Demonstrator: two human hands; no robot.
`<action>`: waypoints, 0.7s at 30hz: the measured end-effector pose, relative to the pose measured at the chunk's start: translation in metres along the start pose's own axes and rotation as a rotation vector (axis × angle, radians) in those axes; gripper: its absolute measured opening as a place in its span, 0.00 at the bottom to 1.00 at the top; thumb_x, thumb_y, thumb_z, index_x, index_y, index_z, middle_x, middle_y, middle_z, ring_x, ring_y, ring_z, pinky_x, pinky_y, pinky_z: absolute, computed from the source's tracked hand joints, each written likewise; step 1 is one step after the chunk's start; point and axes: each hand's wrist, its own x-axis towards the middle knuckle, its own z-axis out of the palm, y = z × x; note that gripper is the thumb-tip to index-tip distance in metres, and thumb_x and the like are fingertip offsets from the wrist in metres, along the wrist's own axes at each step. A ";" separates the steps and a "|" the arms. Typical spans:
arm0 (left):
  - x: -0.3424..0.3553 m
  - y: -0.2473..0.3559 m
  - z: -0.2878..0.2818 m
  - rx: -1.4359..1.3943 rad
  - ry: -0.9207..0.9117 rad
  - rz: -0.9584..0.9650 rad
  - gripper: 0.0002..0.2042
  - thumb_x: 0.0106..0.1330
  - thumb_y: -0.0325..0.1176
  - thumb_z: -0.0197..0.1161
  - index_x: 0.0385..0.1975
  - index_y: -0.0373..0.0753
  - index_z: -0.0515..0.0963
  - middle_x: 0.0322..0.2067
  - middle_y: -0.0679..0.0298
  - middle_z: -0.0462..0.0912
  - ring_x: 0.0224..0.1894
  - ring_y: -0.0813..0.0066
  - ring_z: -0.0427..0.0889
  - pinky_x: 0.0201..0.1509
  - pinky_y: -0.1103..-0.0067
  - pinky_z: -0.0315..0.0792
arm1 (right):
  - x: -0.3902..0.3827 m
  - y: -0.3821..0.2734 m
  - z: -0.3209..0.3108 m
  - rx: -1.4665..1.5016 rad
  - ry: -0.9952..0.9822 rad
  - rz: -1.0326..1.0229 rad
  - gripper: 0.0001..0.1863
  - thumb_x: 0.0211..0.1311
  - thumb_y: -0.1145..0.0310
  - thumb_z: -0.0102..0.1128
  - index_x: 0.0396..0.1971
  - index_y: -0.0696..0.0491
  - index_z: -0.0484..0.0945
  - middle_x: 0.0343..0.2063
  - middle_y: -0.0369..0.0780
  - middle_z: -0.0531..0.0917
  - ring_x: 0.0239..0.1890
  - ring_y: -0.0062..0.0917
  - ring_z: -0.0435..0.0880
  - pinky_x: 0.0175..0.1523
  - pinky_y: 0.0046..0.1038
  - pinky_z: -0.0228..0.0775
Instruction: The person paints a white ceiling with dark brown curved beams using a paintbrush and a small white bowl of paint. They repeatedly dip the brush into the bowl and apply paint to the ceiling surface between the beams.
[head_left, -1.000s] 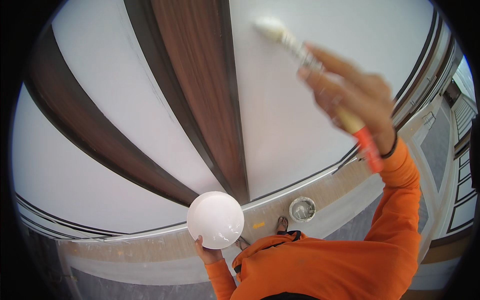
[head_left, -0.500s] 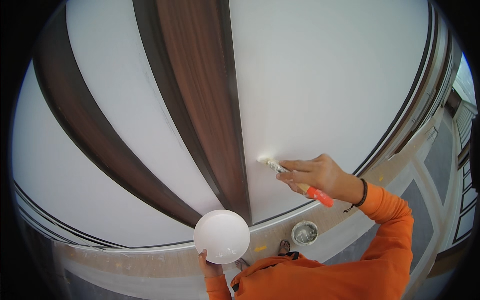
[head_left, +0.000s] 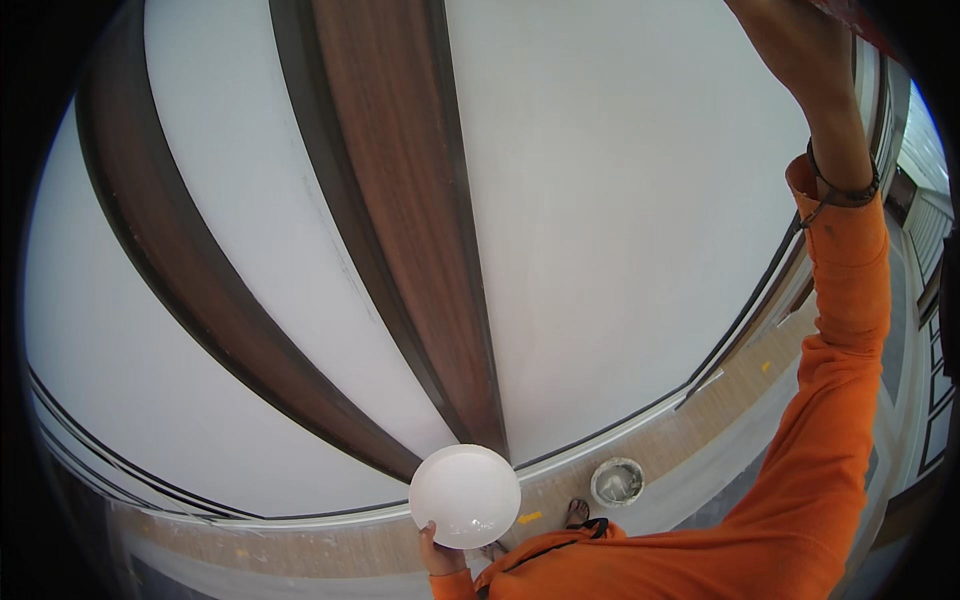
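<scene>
My left hand [head_left: 440, 552] grips the near rim of a round white dish [head_left: 466, 492], low in front of my body. A few shiny spots show on the dish's near side. My right hand [head_left: 792, 45] is raised high at the upper right, beside the white wall panel [head_left: 620, 220]. Its fingers lie past the top of the picture. A red paintbrush handle [head_left: 862, 22] shows next to it, blurred and mostly cut off; the bristles are out of sight.
Dark brown wooden trim [head_left: 395, 200] runs up the wall between white panels. On the floor [head_left: 690, 430] by my foot stands a round bucket [head_left: 617, 483] with pale smears inside. Yellow tape [head_left: 529, 517] marks the floor near the wall's base.
My right hand has lifted the paintbrush off the wall beside the trim and swung it up to the upper right. In the picture, the dish has shifted slightly right and down.
</scene>
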 end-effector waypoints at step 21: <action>0.009 0.001 -0.003 0.045 -0.075 0.050 0.34 0.62 0.43 0.60 0.67 0.31 0.66 0.60 0.52 0.77 0.62 0.55 0.76 0.66 0.62 0.71 | -0.068 -0.078 0.049 0.197 -0.375 0.269 0.13 0.59 0.70 0.66 0.44 0.56 0.83 0.40 0.44 0.89 0.35 0.23 0.90 0.30 0.24 0.81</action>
